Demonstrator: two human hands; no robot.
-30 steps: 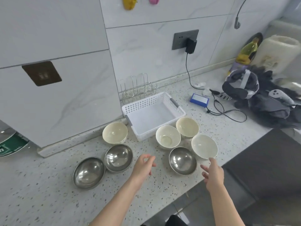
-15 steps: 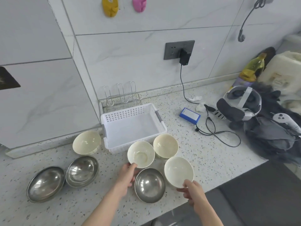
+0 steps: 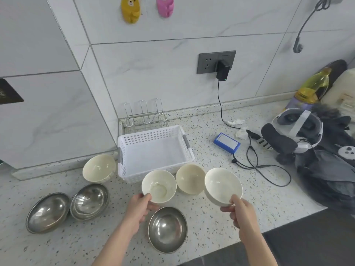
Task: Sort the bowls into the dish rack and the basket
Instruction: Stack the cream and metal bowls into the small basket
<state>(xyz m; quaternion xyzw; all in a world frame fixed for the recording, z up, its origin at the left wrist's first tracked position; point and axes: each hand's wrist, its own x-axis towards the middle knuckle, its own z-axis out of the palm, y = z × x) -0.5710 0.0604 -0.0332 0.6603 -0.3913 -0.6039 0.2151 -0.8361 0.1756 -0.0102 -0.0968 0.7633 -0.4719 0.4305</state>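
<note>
1. At the lower centre of the frame, we are now gripping two white bowls where half a second ago we were only reaching: our left hand (image 3: 137, 209) is pinching the rim of the middle white bowl (image 3: 159, 186), our right hand (image 3: 240, 212) is clamping and tilting up the right white bowl (image 3: 222, 186).
2. Above them, the basket (image 3: 153, 148) and dish rack (image 3: 146, 118) are standing unfilled; sorting is just starting.
3. The steel bowl (image 3: 167, 229) is still waiting below.
</note>
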